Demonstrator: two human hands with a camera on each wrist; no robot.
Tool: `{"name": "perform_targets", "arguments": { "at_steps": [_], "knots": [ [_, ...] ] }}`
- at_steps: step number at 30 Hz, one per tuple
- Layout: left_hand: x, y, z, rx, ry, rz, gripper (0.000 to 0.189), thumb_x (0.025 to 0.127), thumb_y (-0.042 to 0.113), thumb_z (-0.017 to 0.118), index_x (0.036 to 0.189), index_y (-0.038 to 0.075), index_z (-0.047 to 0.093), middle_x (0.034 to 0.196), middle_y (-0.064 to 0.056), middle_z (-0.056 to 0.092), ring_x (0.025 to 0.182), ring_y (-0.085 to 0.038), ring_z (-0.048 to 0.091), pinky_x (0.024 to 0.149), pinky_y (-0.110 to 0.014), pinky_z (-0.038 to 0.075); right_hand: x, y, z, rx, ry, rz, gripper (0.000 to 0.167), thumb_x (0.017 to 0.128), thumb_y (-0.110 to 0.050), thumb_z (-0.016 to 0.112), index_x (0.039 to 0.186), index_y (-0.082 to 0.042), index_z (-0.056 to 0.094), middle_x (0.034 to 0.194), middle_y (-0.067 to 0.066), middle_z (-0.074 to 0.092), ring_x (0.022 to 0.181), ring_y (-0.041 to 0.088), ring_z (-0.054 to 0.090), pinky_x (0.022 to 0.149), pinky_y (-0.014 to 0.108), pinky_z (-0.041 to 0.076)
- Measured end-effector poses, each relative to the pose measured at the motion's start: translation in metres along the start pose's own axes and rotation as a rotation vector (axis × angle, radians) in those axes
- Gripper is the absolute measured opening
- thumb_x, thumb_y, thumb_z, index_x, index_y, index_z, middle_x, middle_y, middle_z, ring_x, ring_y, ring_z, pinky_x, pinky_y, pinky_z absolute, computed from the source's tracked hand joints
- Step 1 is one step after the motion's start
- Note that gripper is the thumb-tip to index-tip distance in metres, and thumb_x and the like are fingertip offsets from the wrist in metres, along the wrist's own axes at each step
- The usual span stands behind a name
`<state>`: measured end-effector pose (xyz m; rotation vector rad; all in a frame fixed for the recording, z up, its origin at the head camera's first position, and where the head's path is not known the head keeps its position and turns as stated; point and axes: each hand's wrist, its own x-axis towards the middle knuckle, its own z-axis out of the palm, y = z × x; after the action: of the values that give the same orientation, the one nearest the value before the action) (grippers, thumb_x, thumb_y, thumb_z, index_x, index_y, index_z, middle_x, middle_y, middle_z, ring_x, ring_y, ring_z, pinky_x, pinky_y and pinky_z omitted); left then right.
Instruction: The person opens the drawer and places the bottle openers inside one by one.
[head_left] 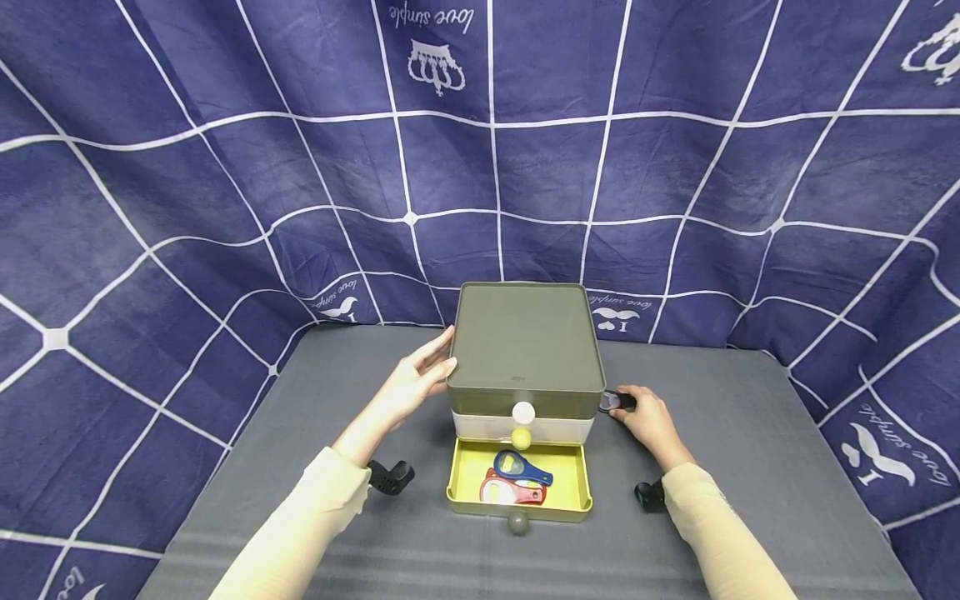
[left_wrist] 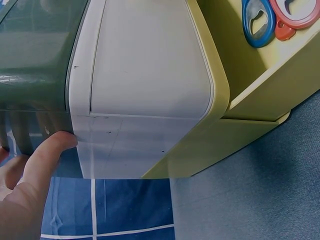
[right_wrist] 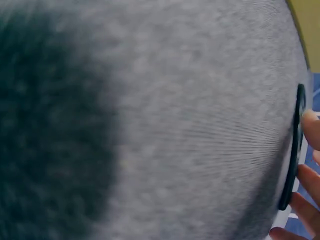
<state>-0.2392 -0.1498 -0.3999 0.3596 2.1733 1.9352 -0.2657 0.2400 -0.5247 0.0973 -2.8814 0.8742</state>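
A stacked drawer box [head_left: 527, 333] with a dark green top stands on the table, its lowest yellow drawer [head_left: 566, 475] pulled out. Inside that drawer lie a blue bottle opener [head_left: 536, 475] and a red bottle opener [head_left: 528, 494], the blue one partly over the red. With extended fingers, my left hand [head_left: 412, 379] touches the left side of the box; one fingertip [left_wrist: 65, 140] shows against it in the left wrist view. To the right of the box, my right hand [head_left: 648, 417] pinches a black bottle opener [right_wrist: 292, 155] by its handle, close to the table.
Dark wrist-worn devices [head_left: 392, 477] show beside both sleeves. The box's round knobs are white [head_left: 523, 412], yellow [head_left: 521, 437] and grey [head_left: 518, 522]. A blue curtain [head_left: 540, 167] with white lines hangs behind the grey table [head_left: 337, 533].
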Motion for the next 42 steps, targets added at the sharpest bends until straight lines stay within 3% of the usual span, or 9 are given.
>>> {"name": "perform_targets", "arguments": {
  "at_steps": [10, 22, 33, 42],
  "knots": [
    [0.0, 0.001, 0.0, -0.002, 0.0, 0.001, 0.061, 0.103, 0.018, 0.052, 0.157, 0.016, 0.025, 0.161, -0.017, 0.025, 0.145, -0.035, 0.033, 0.109, -0.053, 0.042, -0.005, 0.005, 0.001, -0.025, 0.057, 0.028, 0.036, 0.079, -0.009, 0.077, 0.109, 0.008, 0.067, 0.106, 0.027, 0.063, 0.107, 0.049, 0.055, 0.09, 0.061, 0.045],
    [0.0, 0.001, -0.001, 0.0, 0.001, -0.004, 0.06, 0.103, 0.018, 0.052, 0.157, 0.017, 0.025, 0.161, -0.017, 0.026, 0.145, -0.035, 0.033, 0.108, -0.054, 0.042, -0.004, 0.007, -0.004, 0.093, -0.066, 0.248, 0.033, 0.081, -0.014, 0.079, 0.101, 0.006, 0.063, 0.092, 0.02, 0.066, 0.087, 0.034, 0.061, 0.077, 0.043, 0.047],
    [0.0, 0.0, 0.0, 0.007, 0.009, -0.008, 0.06, 0.103, 0.019, 0.052, 0.157, 0.017, 0.026, 0.161, -0.017, 0.026, 0.144, -0.035, 0.035, 0.108, -0.053, 0.043, -0.016, 0.012, -0.01, 0.117, -0.066, 0.239, 0.03, 0.08, -0.02, 0.079, 0.09, 0.002, 0.062, 0.086, 0.016, 0.069, 0.079, 0.024, 0.061, 0.067, 0.032, 0.045],
    [0.0, 0.001, 0.0, -0.002, 0.01, -0.016, 0.06, 0.103, 0.018, 0.052, 0.157, 0.017, 0.025, 0.161, -0.018, 0.026, 0.143, -0.036, 0.036, 0.108, -0.053, 0.043, -0.033, 0.012, -0.028, 0.283, -0.172, 0.253, 0.031, 0.082, -0.017, 0.079, 0.093, 0.006, 0.062, 0.075, 0.002, 0.065, 0.066, 0.009, 0.051, 0.058, 0.024, 0.042]
  ]
}}
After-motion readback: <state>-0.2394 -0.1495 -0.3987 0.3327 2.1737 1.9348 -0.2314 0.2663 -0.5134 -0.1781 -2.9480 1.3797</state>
